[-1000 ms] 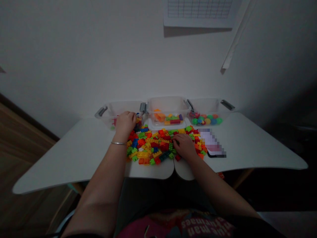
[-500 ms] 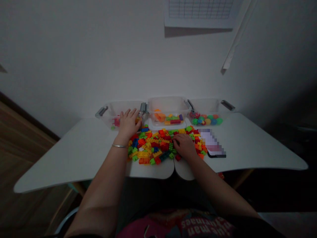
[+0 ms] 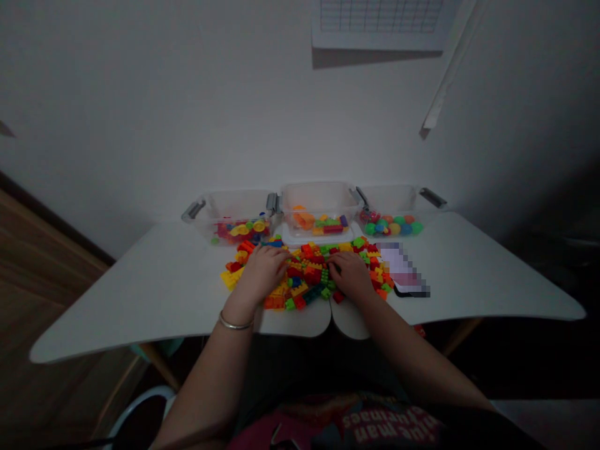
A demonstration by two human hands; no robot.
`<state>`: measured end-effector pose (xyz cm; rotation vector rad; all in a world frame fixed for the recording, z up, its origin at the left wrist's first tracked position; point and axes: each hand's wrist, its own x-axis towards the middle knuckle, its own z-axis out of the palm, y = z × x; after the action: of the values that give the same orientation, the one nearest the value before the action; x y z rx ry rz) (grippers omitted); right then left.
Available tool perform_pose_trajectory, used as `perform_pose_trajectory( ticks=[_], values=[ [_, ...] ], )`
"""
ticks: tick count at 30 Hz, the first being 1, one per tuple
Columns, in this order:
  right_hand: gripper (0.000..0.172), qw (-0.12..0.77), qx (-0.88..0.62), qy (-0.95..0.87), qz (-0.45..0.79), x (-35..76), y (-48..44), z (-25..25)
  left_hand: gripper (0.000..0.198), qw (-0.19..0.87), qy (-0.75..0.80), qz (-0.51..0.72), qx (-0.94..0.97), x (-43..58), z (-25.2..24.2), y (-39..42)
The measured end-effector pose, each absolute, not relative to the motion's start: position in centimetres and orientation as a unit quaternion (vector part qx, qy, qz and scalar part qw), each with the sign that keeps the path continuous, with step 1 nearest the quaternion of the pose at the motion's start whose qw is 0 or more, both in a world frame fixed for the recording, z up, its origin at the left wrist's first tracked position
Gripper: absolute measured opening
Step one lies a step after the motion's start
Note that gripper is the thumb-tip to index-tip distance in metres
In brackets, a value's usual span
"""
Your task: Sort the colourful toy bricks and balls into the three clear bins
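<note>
A heap of small coloured building bricks [image 3: 309,265] lies on the white table [image 3: 154,294] in front of me. My left hand [image 3: 262,272] rests on the left part of the heap, fingers curled down among the bricks; what they hold, if anything, is hidden. A metal bangle [image 3: 234,324] circles that wrist. My right hand [image 3: 349,275] lies on the right part of the heap, fingers bent onto the bricks. Three clear plastic bins stand behind: the left bin [image 3: 229,215] with round coloured pieces, the middle bin [image 3: 319,209] with bricks, the right bin [image 3: 394,209] with coloured balls.
A blurred-out flat object [image 3: 403,272] lies right of the bricks. The wall rises directly behind the bins, with a gridded sheet [image 3: 379,22] hung high up. The table has a notch [image 3: 330,319] at the middle of its front edge. A chair edge [image 3: 135,406] shows at lower left.
My left hand has come back from the left bin and dropped onto the left side of the brick heap. Some bricks now lie farther left. My right hand has hardly moved.
</note>
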<state>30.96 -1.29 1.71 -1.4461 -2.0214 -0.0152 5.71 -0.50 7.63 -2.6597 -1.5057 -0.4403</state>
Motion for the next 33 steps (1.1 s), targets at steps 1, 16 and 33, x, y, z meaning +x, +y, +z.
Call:
perform_pose_trajectory(
  ticks=[1, 16, 33],
  values=[
    [0.019, 0.323, -0.55, -0.77, -0.007, 30.9, -1.3, 1.7, 0.032, 0.036, -0.498, -0.133, -0.856, 5.9, 7.5, -0.7],
    [0.018, 0.323, -0.549, -0.771, -0.003, 31.0, -1.3, 1.7, 0.034, 0.076, -0.559, -0.095, -0.82, 5.9, 7.0, -1.3],
    [0.019, 0.313, -0.553, -0.772, 0.002, 31.0, -1.3, 1.9, 0.031, 0.051, -0.538, -0.107, -0.834, 5.1, 6.7, 0.4]
  ],
)
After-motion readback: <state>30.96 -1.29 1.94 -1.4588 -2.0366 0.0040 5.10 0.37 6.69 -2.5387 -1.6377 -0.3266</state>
